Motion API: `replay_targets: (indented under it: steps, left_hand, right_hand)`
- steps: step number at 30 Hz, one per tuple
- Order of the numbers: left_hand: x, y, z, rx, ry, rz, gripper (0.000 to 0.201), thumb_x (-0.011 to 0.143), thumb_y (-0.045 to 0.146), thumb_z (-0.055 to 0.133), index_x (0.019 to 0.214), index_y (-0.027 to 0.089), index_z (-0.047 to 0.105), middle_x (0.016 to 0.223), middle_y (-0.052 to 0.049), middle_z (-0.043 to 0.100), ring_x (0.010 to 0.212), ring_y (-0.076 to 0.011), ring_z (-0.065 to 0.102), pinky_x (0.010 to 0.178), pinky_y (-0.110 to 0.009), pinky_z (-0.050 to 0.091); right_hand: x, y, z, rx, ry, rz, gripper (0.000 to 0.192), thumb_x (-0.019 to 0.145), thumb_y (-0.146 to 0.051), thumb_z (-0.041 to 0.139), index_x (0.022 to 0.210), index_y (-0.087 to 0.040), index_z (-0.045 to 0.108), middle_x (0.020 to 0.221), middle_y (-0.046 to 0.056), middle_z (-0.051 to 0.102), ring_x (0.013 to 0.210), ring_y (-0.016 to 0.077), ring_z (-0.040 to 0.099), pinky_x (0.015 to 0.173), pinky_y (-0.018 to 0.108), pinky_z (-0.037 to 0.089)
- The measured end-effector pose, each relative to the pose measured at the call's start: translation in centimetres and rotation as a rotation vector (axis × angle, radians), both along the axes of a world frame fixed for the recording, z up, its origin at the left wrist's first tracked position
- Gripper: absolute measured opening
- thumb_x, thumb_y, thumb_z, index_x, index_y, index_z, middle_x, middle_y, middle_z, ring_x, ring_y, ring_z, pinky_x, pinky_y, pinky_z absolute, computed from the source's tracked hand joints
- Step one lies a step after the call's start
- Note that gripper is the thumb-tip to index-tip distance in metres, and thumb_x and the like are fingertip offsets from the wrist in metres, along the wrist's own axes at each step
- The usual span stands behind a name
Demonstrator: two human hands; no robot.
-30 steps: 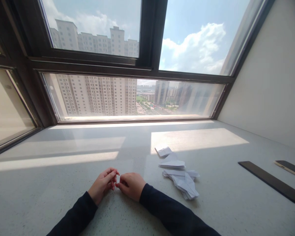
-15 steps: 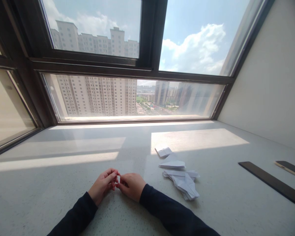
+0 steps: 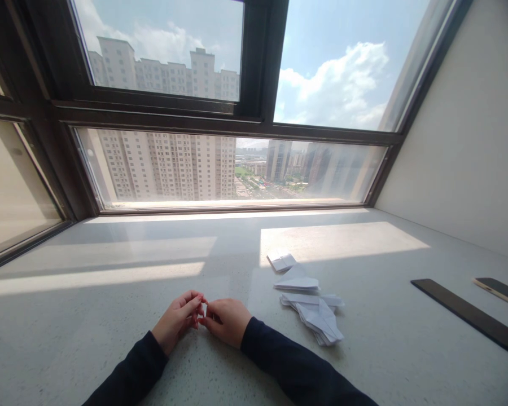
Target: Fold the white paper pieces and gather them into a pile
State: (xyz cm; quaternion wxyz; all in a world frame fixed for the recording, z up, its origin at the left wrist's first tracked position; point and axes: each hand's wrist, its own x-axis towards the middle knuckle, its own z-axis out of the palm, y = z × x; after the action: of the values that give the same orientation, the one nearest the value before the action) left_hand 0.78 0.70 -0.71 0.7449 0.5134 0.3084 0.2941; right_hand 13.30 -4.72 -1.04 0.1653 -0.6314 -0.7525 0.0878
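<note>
Since the earlier frames almost nothing has moved: both hands sit in the same spot on the sill, fingertips together, and only the view has drifted down a hair.

Nearest: two dark sleeves (image 3: pixel 279 361) come in from the bottom edge. Left hand (image 3: pixel 176 318) and right hand (image 3: pixel 226 320) rest on the pale speckled sill (image 3: pixel 110 338), fingers curled inward and meeting at the tips. A tiny sliver of white, apparently a small paper piece (image 3: pixel 204 312), shows between the fingertips; both hands seem to pinch it, though it is nearly hidden and its shape cannot be told.

Handling, as a judgement: paper this small is very light, thin and limp until creased, easy to crush or tear. Best held at edges or along a fold with the fingertips, using little pressure. It would slide readily on the smooth sill.

Just right of the hands: a loose heap of folded white papers (image 3: pixel 315 313), overlapping, lying flat. A separate small folded paper (image 3: pixel 281 261) lies beyond it at the edge of the sunlit patch.

Farther right: a long dark ruler-like strip (image 3: pixel 469 313) and a phone (image 3: pixel 502 291), well apart from the hands.

Far: the window frame (image 3: pixel 262 62), tower blocks and clouds outside.
</note>
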Motion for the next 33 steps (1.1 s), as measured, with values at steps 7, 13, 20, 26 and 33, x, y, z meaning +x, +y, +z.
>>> replay_targets:
  steps: [7, 13, 20, 26, 33]
  left_hand:
    - [-0.02, 0.01, -0.01, 0.001, 0.008, 0.003, 0.026, 0.058, 0.034, 0.062, 0.067, 0.013, 0.051, 0.051, 0.003, 0.049, 0.04, -0.0042, 0.042, 0.039, -0.016, 0.033]
    - [0.01, 0.05, 0.02, 0.001, 0.015, 0.004, 0.026, 0.058, 0.034, 0.062, 0.067, 0.013, 0.051, 0.051, 0.004, 0.049, 0.039, -0.0044, 0.042, 0.04, -0.017, 0.033]
    - [-0.01, -0.04, 0.15, 0.013, 0.033, 0.007, 0.026, 0.057, 0.036, 0.062, 0.065, 0.013, 0.052, 0.051, 0.004, 0.049, 0.04, -0.0045, 0.041, 0.04, -0.017, 0.033]
    - [-0.01, -0.03, 0.16, 0.012, 0.027, 0.001, 0.026, 0.057, 0.035, 0.062, 0.065, 0.013, 0.051, 0.051, 0.004, 0.049, 0.039, -0.0041, 0.04, 0.041, -0.017, 0.033]
    - [0.01, 0.31, -0.31, 0.007, 0.029, -0.009, 0.026, 0.057, 0.036, 0.062, 0.065, 0.013, 0.051, 0.051, 0.004, 0.049, 0.039, -0.0042, 0.04, 0.04, -0.017, 0.033]
  right_hand:
    - [-0.02, 0.01, 0.04, -0.011, -0.006, -0.012, 0.021, 0.074, -0.033, 0.044, 0.068, -0.018, 0.058, 0.068, 0.0, 0.061, 0.057, 0.0089, 0.049, 0.047, 0.021, 0.023]
    - [-0.03, -0.01, -0.03, -0.004, -0.01, -0.009, 0.021, 0.074, -0.033, 0.045, 0.067, -0.018, 0.057, 0.068, 0.0, 0.061, 0.059, 0.0097, 0.051, 0.047, 0.021, 0.023]
    - [-0.02, 0.0, 0.0, -0.009, -0.005, -0.007, 0.021, 0.074, -0.033, 0.045, 0.068, -0.017, 0.057, 0.069, 0.0, 0.061, 0.058, 0.0097, 0.051, 0.048, 0.021, 0.024]
    - [-0.01, 0.02, -0.02, -0.004, 0.002, -0.009, 0.02, 0.074, -0.032, 0.045, 0.068, -0.017, 0.057, 0.068, 0.0, 0.061, 0.057, 0.0091, 0.05, 0.048, 0.021, 0.024]
    - [-0.02, 0.02, 0.11, -0.019, -0.007, -0.004, 0.02, 0.074, -0.033, 0.045, 0.07, -0.018, 0.057, 0.069, 0.0, 0.062, 0.058, 0.0094, 0.05, 0.049, 0.02, 0.024]
